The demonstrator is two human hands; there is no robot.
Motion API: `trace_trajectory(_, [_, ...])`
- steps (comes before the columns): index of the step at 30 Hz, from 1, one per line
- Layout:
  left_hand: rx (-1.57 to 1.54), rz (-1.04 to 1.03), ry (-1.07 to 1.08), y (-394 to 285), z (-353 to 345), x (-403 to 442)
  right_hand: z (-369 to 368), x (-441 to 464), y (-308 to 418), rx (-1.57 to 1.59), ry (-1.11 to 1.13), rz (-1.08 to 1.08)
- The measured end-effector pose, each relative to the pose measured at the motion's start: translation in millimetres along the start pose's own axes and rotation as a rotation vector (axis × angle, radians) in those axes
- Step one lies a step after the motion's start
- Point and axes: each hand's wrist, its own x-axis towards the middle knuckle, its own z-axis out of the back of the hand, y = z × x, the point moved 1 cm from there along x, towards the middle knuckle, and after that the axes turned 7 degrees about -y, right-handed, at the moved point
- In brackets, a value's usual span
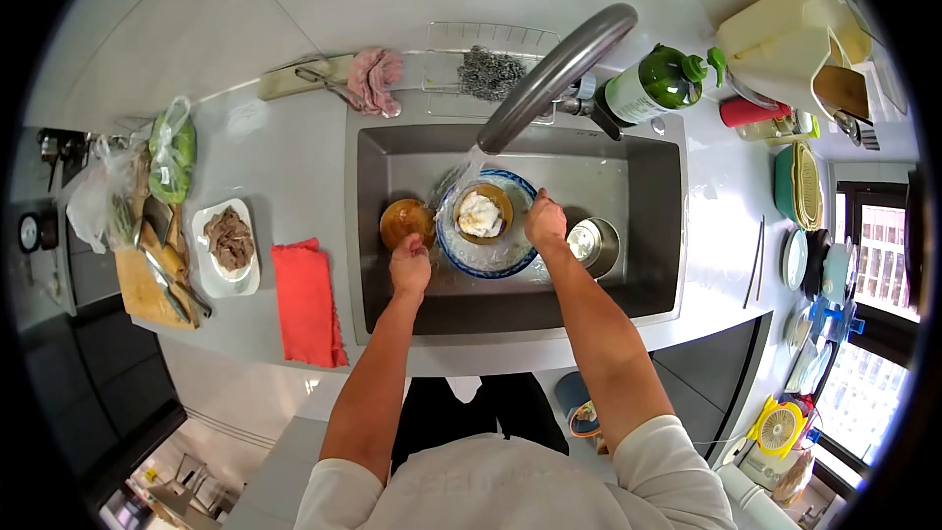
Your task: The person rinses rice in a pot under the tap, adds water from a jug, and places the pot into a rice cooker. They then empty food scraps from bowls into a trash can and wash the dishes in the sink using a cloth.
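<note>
My left hand (410, 263) is closed at the near edge of an amber glass bowl (400, 220) in the left part of the sink. With curled fingers my right hand (546, 222) grips the right rim of a large blue-rimmed bowl (518, 257). Inside that bowl sits a second amber bowl (504, 204) with a white, foamy-looking lump (479, 215) in it; I cannot tell whether it is a cloth or a sponge. Water from the grey faucet (555, 79) splashes at the large bowl's upper left. A metal pot (606, 245) stands right of my right hand.
The steel sink (652, 226) surrounds the dishes. A red cloth (308, 302), a white dish of sliced meat (243, 281) and a cutting board (139, 287) with knives lie left. Behind the sink are a wire rack (442, 39) and a green soap bottle (652, 88). Chopsticks (755, 263) lie right.
</note>
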Motion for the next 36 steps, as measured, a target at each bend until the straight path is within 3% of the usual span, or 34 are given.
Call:
trace_trajectory(4, [0.008,0.018,0.030,1,5,3,19,-6,8,0.083,0.002,0.011])
trace_trajectory(6, [-0.143,0.031,0.068,15,1,11,16,-4,-9,0.319,-0.160,0.258])
trace_trajectory(12, [-0.171,0.075,0.040,-7,6,10,17,-32,-12,0.328,-0.397,0.227])
trace_trajectory(14, [-0.191,0.064,0.043,-12,5,10,12,-43,-5,0.340,-0.415,0.230])
trace_trajectory(16, [-0.207,0.056,0.046,-16,3,11,6,-56,5,0.316,-0.263,0.363])
trace_trajectory(19, [-0.172,0.049,0.049,-23,5,8,1,-70,24,0.356,-0.322,0.399])
trace_trajectory(21, [0.126,-0.100,-0.188,-32,14,0,-5,-75,30,0.367,-0.319,0.386])
trace_trajectory(22, [0.135,-0.095,-0.187,-32,18,-5,-9,-79,33,0.375,-0.321,0.379])
trace_trajectory(26, [0.168,0.262,-0.160,5,16,-3,-18,-96,71,0.497,-0.209,0.594])
trace_trajectory(28, [0.184,0.386,-0.180,32,10,13,-25,-91,87,0.497,-0.197,0.560])
trace_trajectory(30, [-0.559,0.754,-0.012,46,3,28,-20,-84,95,0.440,-0.179,0.450])
trace_trajectory(32, [-0.508,0.728,-0.058,32,-1,32,-16,-79,82,0.314,-0.200,0.431])
trace_trajectory(36, [-0.538,0.711,-0.170,12,0,27,-22,-48,24,-0.305,-0.477,0.315])
